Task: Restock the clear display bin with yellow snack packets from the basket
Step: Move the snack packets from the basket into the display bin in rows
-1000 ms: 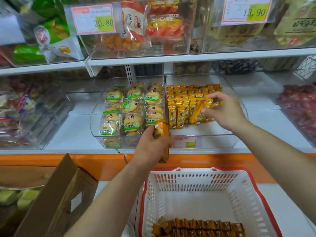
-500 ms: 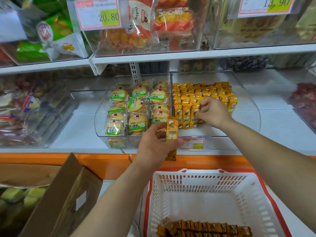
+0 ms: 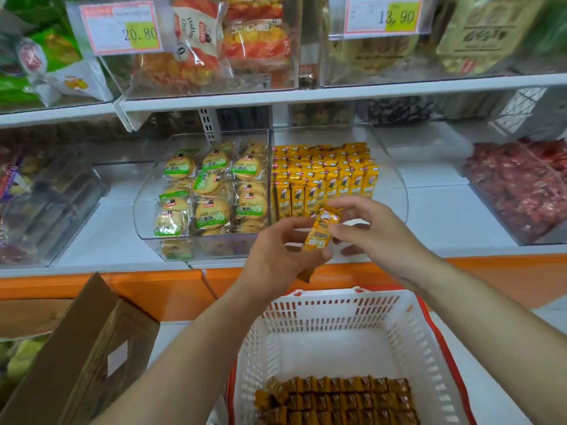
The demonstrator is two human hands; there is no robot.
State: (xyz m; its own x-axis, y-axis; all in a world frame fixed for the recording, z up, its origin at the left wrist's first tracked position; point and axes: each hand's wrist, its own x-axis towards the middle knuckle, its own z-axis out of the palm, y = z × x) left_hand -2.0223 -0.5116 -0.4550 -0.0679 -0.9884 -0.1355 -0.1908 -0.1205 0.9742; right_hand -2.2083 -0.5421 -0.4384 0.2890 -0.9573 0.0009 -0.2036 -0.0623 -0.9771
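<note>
Fingers of the left hand (image 3: 276,262) curl round a yellow packet (image 3: 319,234); fingers of the right hand (image 3: 380,237) pinch its top end. Its lower part is hidden behind the left hand. It is held just in front of the clear display bin (image 3: 399,191) on the shelf (image 3: 445,216), above the basket (image 3: 337,317), whose packets (image 3: 337,397) are cut off at the bottom edge.
</note>
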